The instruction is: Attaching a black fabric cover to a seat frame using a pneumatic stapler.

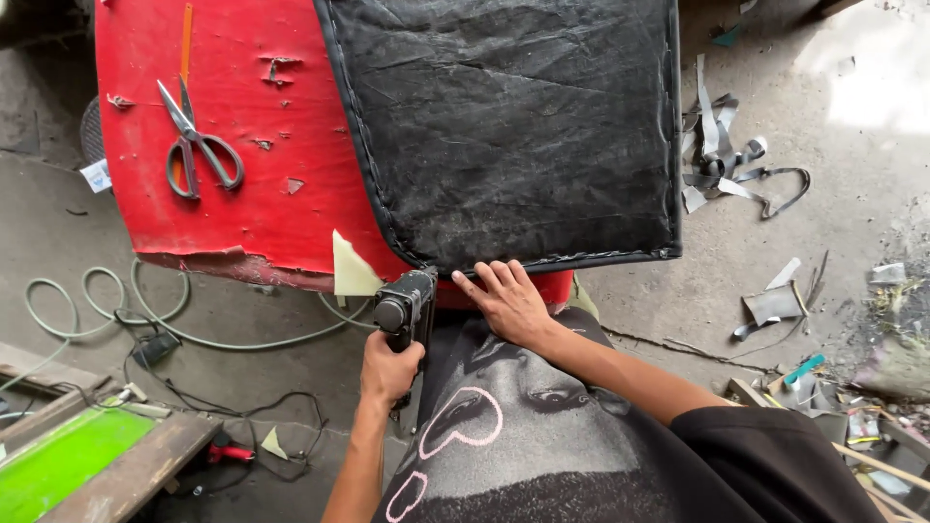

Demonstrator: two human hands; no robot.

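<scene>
Black fabric cover [513,126], dusty and creased, is seen in the head view stretched over a panel that lies on a red worktop [242,194]; a stitched edge runs along its near and left sides. The left hand [389,370] is closed around the grip of a black staple gun [405,308], fingers wrapped tight about the handle, the nose of the tool set against the near left corner of the cover. The right hand [506,300] is laid flat at the near edge of the cover, just beside the gun, fingers slightly spread and pressed down on the fabric, fingertips touching the stitched border. Grey-handled scissors [197,145] are noted on the red surface, well left of the cover, blades shut, beside an orange strip [185,44]. Torn patches and a pale triangular scrap [351,266] are seen at the worktop's near edge. A pale green hose [116,310] is looped on the concrete floor at left, near black cables [242,416]. A wooden frame [136,475] with a green sheet [58,465] held inside it is seen at lower left. Grey strap offcuts [727,165] are scattered on the floor at right, and mixed debris [823,387] lies farther right. No other container can be made out.
</scene>
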